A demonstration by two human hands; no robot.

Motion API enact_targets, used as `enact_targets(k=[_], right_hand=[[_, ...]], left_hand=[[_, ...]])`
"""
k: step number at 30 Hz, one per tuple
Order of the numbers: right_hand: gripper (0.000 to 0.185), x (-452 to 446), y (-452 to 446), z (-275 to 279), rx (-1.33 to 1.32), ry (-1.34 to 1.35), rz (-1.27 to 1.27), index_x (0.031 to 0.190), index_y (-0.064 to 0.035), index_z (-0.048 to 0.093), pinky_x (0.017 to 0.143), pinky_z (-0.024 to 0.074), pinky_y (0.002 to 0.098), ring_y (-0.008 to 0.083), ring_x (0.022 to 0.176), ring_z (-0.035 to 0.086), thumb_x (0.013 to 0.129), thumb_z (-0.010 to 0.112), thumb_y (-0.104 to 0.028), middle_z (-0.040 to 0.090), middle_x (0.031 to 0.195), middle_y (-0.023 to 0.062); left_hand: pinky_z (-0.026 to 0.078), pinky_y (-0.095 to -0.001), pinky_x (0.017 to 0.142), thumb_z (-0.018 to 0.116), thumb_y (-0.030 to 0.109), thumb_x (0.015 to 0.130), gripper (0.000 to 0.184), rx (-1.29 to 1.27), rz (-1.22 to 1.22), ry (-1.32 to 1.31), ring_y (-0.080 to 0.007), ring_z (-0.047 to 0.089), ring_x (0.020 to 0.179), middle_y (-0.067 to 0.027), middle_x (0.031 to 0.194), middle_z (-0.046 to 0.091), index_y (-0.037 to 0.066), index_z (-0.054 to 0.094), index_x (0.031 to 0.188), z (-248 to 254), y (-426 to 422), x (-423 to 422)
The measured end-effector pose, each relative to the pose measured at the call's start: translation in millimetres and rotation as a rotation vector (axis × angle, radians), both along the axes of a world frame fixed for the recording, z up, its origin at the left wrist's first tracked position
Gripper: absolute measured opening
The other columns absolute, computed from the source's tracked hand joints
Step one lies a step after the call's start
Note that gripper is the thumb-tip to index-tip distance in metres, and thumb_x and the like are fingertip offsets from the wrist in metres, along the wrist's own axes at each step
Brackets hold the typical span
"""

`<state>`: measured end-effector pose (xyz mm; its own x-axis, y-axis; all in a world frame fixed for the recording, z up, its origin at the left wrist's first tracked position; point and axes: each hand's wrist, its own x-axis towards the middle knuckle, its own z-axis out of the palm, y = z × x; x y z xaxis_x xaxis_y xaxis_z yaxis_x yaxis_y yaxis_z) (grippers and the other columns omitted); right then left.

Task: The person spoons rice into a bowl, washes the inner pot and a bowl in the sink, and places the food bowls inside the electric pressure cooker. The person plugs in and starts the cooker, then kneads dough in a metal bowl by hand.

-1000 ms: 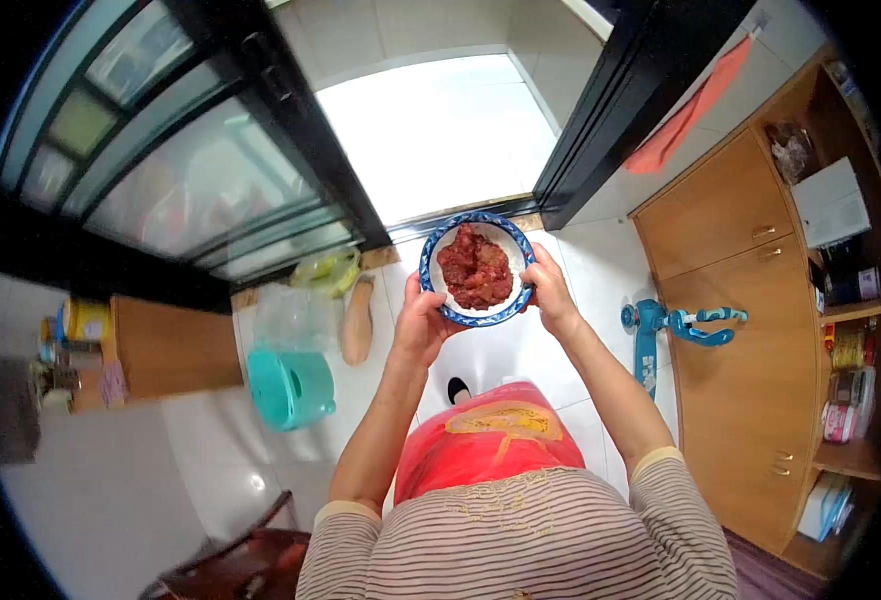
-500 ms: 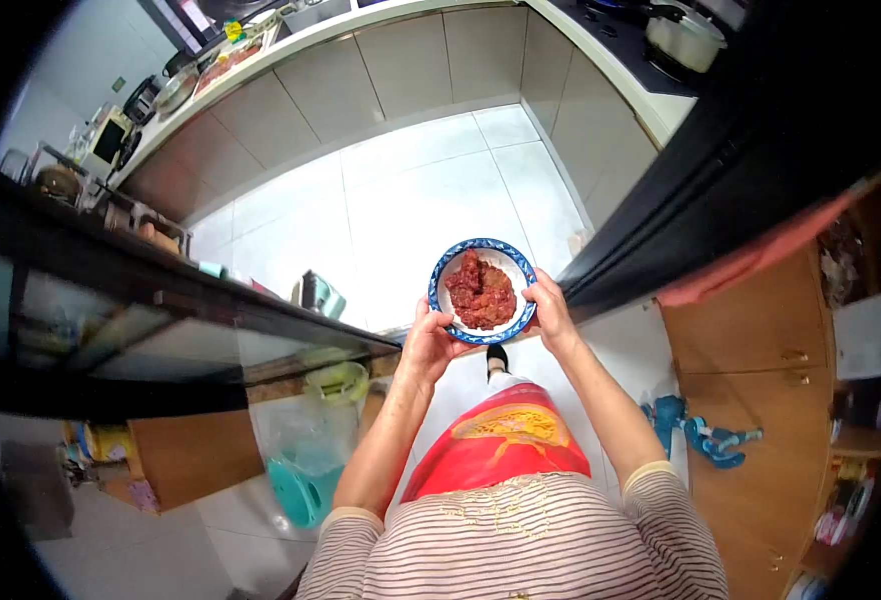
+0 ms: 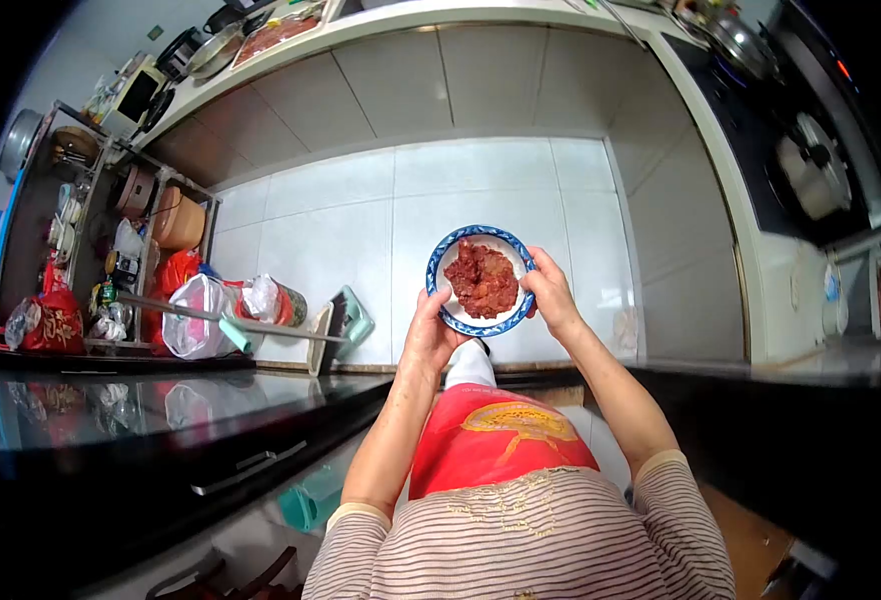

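A round bowl with a blue patterned rim [image 3: 439, 262] is held out in front of my body, above the pale floor. Dark red minced meat [image 3: 483, 280] lies in it, with some white inner wall showing around. My left hand [image 3: 432, 333] grips the bowl's lower left side, its thumb over the rim. On the right side, my right hand [image 3: 553, 290] closes on the rim, with the fingers partly hidden beneath.
Dark door panels [image 3: 161, 410] flank the doorway at left and right. A dustpan [image 3: 353, 318] and bagged bins stand left, before a loaded shelf rack [image 3: 101, 230]. Counters run along the back and right; a lidded pot [image 3: 811, 175] sits on the stove [image 3: 751, 150].
I have moved forward through the doorway with the bowl still in both hands. The shelf rack and stove now show more fully, and the wooden cabinet at right has mostly left view.
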<state>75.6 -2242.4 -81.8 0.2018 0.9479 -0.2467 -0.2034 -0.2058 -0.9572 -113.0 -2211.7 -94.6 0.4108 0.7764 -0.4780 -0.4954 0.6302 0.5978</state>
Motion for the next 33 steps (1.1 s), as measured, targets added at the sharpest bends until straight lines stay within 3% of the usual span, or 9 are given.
enact_targets(k=[5, 9, 10, 14, 20, 23, 24, 26, 33], right_hand=[[0.044, -12, 220, 30, 0.088, -0.124, 0.139, 0.116, -0.0038, 0.048, 0.039, 0.0393, 0.0221, 0.0094, 0.052, 0.050, 0.073, 0.045, -0.009, 0.058, 0.078, 0.0054], [0.047, -25, 345, 50, 0.112, -0.250, 0.241, 0.119, -0.0026, 0.046, 0.050, 0.0450, 0.0256, 0.0110, 0.062, 0.055, 0.073, 0.044, -0.008, 0.062, 0.089, 0.0098], [0.047, -28, 368, 50, 0.136, -0.261, 0.234, 0.120, -0.0018, 0.046, 0.064, 0.0480, 0.0274, 0.0138, 0.073, 0.059, 0.073, 0.044, -0.008, 0.062, 0.095, 0.0128], [0.047, -49, 452, 46, 0.135, -0.247, 0.296, 0.120, -0.0014, 0.046, 0.079, 0.0464, 0.0293, 0.0178, 0.081, 0.061, 0.074, 0.044, -0.008, 0.062, 0.099, 0.0139], [0.046, -87, 575, 45, 0.075, -0.209, 0.397, 0.120, -0.0035, 0.046, 0.054, 0.0471, 0.0250, 0.0137, 0.071, 0.059, 0.074, 0.044, -0.010, 0.061, 0.094, 0.0097], [0.046, -112, 658, 34, 0.052, -0.027, 0.443, 0.118, -0.0058, 0.047, 0.040, 0.0398, 0.0226, 0.0105, 0.060, 0.054, 0.072, 0.045, -0.009, 0.058, 0.085, 0.0062], [0.048, -125, 684, 39, 0.054, 0.018, 0.409, 0.117, -0.0035, 0.048, 0.039, 0.0397, 0.0220, 0.0098, 0.051, 0.051, 0.068, 0.044, -0.004, 0.055, 0.078, 0.0048], [0.048, -151, 728, 46, 0.025, 0.039, 0.463, 0.117, -0.0035, 0.048, 0.039, 0.0398, 0.0223, 0.0097, 0.051, 0.051, 0.069, 0.045, -0.006, 0.055, 0.078, 0.0047], [0.039, -275, 872, 61, -0.124, 0.159, 0.657, 0.111, -0.0072, 0.049, 0.038, 0.0408, 0.0242, 0.0108, 0.049, 0.052, 0.073, 0.043, -0.009, 0.056, 0.077, 0.0036]], left_hand=[[0.056, -0.0432, 0.071, 0.067, 0.030, 0.079, 0.054, -0.070, 0.067, 0.114, -0.0290, 0.059, 0.099, -0.0168, 0.115, 0.053, 0.006, 0.044, 0.122, 29, 217, -5], [0.057, -0.0386, 0.068, 0.070, 0.027, 0.076, 0.054, -0.097, 0.211, 0.171, -0.0257, 0.062, 0.092, -0.0157, 0.112, 0.056, 0.004, 0.048, 0.119, 36, 336, -8], [0.057, -0.0386, 0.067, 0.070, 0.027, 0.076, 0.053, -0.110, 0.218, 0.179, -0.0254, 0.063, 0.092, -0.0155, 0.111, 0.056, 0.004, 0.048, 0.118, 38, 358, -12], [0.057, -0.0383, 0.065, 0.071, 0.024, 0.074, 0.052, -0.107, 0.273, 0.235, -0.0238, 0.063, 0.089, -0.0138, 0.108, 0.059, 0.004, 0.050, 0.117, 48, 430, -32], [0.057, -0.0369, 0.061, 0.070, 0.023, 0.074, 0.050, -0.081, 0.373, 0.239, -0.0231, 0.065, 0.082, -0.0113, 0.105, 0.061, 0.006, 0.051, 0.117, 43, 535, -70], [0.057, -0.0378, 0.066, 0.066, 0.025, 0.077, 0.050, -0.078, 0.399, 0.226, -0.0243, 0.064, 0.088, -0.0130, 0.108, 0.060, 0.005, 0.048, 0.119, 58, 602, -100], [0.057, -0.0374, 0.067, 0.062, 0.024, 0.079, 0.048, -0.104, 0.412, 0.193, -0.0245, 0.064, 0.091, -0.0137, 0.110, 0.059, 0.005, 0.047, 0.120, 66, 624, -111], [0.057, -0.0397, 0.073, 0.053, 0.028, 0.084, 0.046, -0.118, 0.437, 0.198, -0.0268, 0.062, 0.096, -0.0156, 0.111, 0.058, 0.003, 0.045, 0.122, 77, 658, -136], [0.056, -0.0439, 0.074, 0.047, 0.023, 0.087, 0.040, -0.084, 0.649, -0.041, -0.0307, 0.063, 0.093, -0.0196, 0.109, 0.059, -0.002, 0.044, 0.118, 79, 745, -264]])
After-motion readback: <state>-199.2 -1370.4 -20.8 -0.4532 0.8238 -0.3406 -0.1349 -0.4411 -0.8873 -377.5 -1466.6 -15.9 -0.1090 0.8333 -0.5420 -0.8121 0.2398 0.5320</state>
